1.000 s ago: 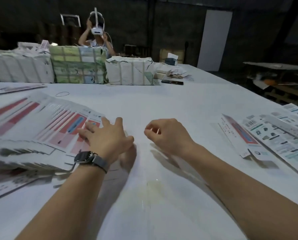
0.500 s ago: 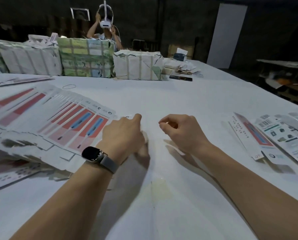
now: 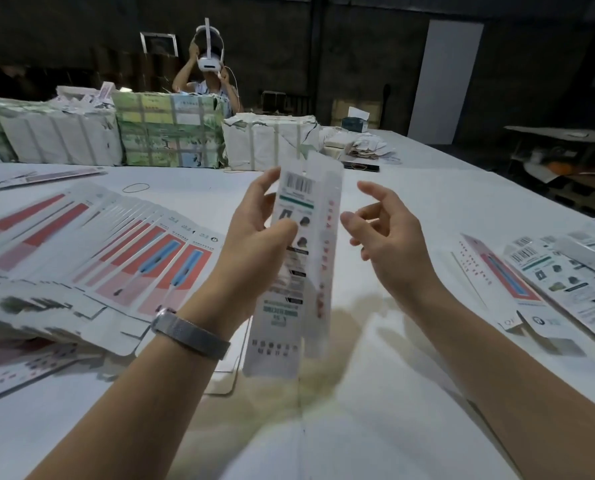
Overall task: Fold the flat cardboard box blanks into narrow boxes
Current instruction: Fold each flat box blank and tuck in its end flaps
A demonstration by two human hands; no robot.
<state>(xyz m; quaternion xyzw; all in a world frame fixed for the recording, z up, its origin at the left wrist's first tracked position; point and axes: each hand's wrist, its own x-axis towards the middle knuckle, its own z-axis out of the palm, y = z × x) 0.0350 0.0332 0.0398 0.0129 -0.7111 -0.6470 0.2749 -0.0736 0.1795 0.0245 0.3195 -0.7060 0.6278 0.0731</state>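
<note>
Since half a second ago both hands have come up off the table (image 3: pixel 427 188); the left hand (image 3: pixel 254 233), which was down at the edge of the fan (image 3: pixel 116 251) of flat blanks, now holds one blank (image 3: pixel 299 258) in the air, upright and slightly tilted, barcode end up.

Left hand: thumb pressed on the printed face about a third of the way down, fingers curled behind the blank's left edge, pinching it. A watch (image 3: pixel 188 336) on a mesh band sits on that wrist. The blank shows two long panels meeting at a crease, the right panel angled away; lower end blurred, hanging above the table.

Right hand (image 3: pixel 386 233): just right of the blank, not touching it as far as can be seen. Fingers loosely curled and apart, holding nothing, fingertips near the blank's right edge.

Room: bare white table under and between the forearms. The fan lies to the left, its near edge just beside the left forearm. A smaller spread of blanks (image 3: pixel 559 282) lies right, well apart from the right hand. Wrapped bundles (image 3: pixel 171 129) line the far edge. A rubber band (image 3: pixel 136 187) lies beyond the fan. A second person (image 3: pixel 209 81) sits behind the bundles, hands at a headset.
</note>
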